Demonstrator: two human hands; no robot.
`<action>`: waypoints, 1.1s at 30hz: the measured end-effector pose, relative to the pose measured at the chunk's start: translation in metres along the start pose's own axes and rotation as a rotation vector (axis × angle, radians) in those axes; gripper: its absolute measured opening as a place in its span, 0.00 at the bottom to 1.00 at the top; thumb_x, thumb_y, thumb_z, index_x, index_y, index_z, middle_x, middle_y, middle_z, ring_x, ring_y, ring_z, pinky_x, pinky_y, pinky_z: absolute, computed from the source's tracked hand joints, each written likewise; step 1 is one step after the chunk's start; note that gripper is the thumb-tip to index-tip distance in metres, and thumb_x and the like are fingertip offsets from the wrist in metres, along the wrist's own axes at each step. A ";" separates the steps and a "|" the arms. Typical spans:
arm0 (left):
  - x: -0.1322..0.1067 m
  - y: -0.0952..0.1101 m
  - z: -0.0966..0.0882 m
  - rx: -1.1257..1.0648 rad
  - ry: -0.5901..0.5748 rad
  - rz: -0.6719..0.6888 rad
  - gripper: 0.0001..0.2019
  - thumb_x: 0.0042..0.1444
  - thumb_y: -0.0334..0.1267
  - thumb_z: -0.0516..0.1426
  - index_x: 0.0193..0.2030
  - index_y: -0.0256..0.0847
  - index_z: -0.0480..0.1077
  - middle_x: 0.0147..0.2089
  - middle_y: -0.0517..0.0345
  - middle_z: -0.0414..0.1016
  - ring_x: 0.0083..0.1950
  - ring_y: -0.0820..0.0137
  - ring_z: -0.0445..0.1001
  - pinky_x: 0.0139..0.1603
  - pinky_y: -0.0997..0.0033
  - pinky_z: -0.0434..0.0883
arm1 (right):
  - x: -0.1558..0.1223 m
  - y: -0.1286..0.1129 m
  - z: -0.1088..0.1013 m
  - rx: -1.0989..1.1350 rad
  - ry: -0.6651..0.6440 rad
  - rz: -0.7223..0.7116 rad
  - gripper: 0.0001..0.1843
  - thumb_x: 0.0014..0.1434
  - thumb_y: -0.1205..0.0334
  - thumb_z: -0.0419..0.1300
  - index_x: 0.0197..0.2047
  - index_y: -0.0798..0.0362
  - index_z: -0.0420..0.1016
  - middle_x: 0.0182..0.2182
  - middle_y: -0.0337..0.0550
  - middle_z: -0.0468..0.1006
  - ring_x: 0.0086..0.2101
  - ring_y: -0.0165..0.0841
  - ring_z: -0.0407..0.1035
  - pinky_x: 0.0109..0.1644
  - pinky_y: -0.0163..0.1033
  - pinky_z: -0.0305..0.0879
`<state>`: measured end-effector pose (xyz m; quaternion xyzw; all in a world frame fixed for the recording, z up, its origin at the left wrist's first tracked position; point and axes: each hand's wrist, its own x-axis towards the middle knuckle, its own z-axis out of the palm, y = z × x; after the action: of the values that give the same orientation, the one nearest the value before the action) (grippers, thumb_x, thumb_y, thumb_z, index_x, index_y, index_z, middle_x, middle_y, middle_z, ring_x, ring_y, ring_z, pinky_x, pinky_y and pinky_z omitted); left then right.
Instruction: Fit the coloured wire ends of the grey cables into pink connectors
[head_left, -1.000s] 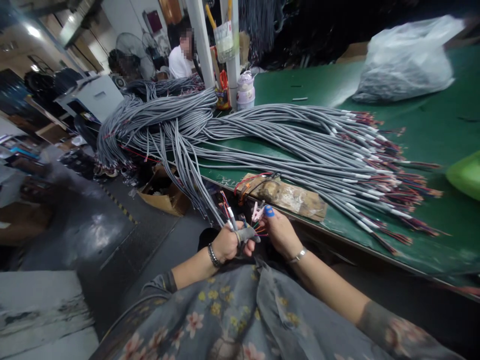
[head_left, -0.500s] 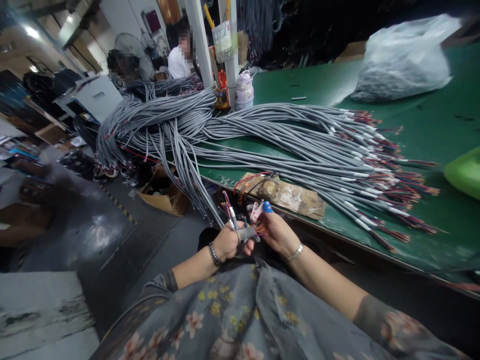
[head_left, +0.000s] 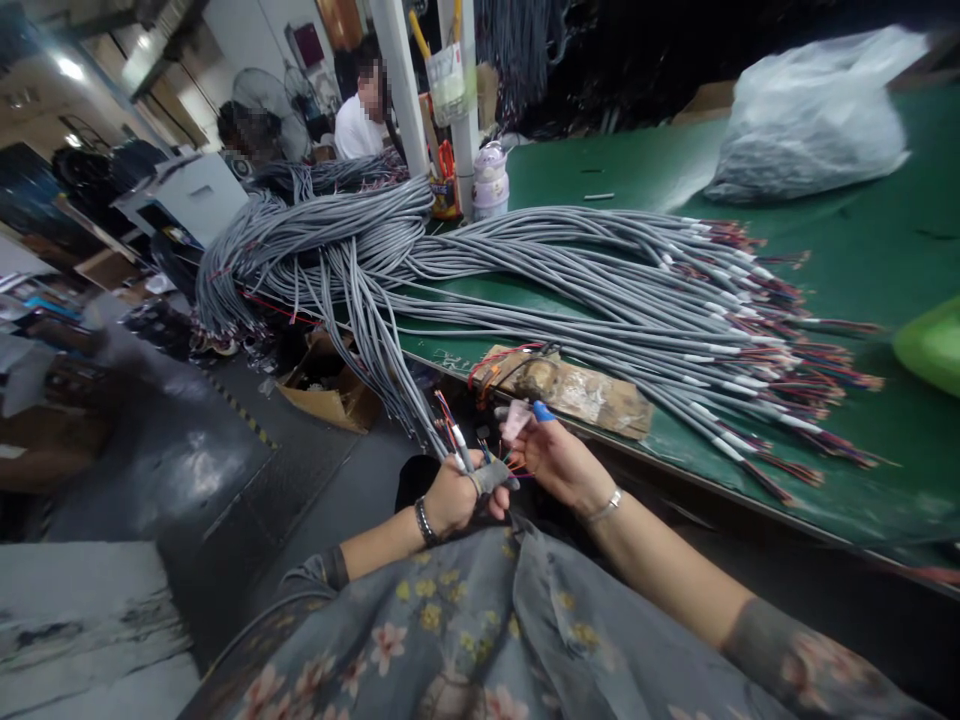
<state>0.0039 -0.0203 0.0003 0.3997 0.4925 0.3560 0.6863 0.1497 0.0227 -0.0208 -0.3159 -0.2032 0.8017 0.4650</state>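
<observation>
Close to my lap, my left hand (head_left: 452,498) is closed around a grey cable (head_left: 489,478), its fingers wrapped about the sheath. Thin coloured wires (head_left: 516,466) fan out of that cable's end toward my right hand. Another grey cable end with a white sleeve (head_left: 457,436) and bare coloured wires sticks up beside my left thumb. My right hand (head_left: 564,468), with a blue cover on one fingertip, pinches a small pink clip (head_left: 515,420), somewhat blurred. Its other fingers are close to the thin wires; whether they touch them I cannot tell.
A large bundle of grey cables (head_left: 525,240) lies across the green table (head_left: 600,165), stripped ends to the right. A taped wooden board (head_left: 592,395) sits at the near edge. A plastic bag (head_left: 810,120), a purple bottle (head_left: 490,180) and an open carton (head_left: 330,390) are around; a person (head_left: 358,120) sits behind.
My right hand has shifted slightly right, away from my left hand, and the pink clip has turned. My left hand keeps its hold on the cable, almost unmoved.
</observation>
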 end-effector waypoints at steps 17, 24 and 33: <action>0.019 0.008 0.003 -0.044 -0.027 -0.063 0.23 0.35 0.55 0.66 0.20 0.34 0.69 0.14 0.60 0.66 0.12 0.78 0.61 0.13 0.77 0.58 | 0.002 0.000 0.012 -0.130 0.087 -0.117 0.23 0.41 0.40 0.68 0.23 0.52 0.75 0.18 0.36 0.72 0.19 0.27 0.61 0.22 0.35 0.55; 0.019 0.005 0.002 -0.041 -0.044 -0.058 0.22 0.35 0.53 0.66 0.19 0.34 0.69 0.13 0.60 0.66 0.12 0.77 0.61 0.13 0.77 0.58 | 0.003 0.004 0.011 -0.109 0.115 -0.132 0.22 0.42 0.41 0.68 0.24 0.53 0.75 0.18 0.36 0.72 0.20 0.28 0.62 0.25 0.36 0.57; 0.015 0.002 0.000 -0.010 -0.039 -0.055 0.23 0.34 0.56 0.65 0.18 0.35 0.66 0.13 0.60 0.66 0.12 0.77 0.61 0.13 0.77 0.58 | 0.003 0.004 0.008 -0.024 0.060 -0.045 0.21 0.46 0.40 0.66 0.24 0.51 0.74 0.20 0.38 0.72 0.21 0.28 0.63 0.24 0.34 0.62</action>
<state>0.0076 -0.0061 -0.0040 0.3893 0.4881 0.3315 0.7074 0.1408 0.0228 -0.0187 -0.3409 -0.2056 0.7787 0.4849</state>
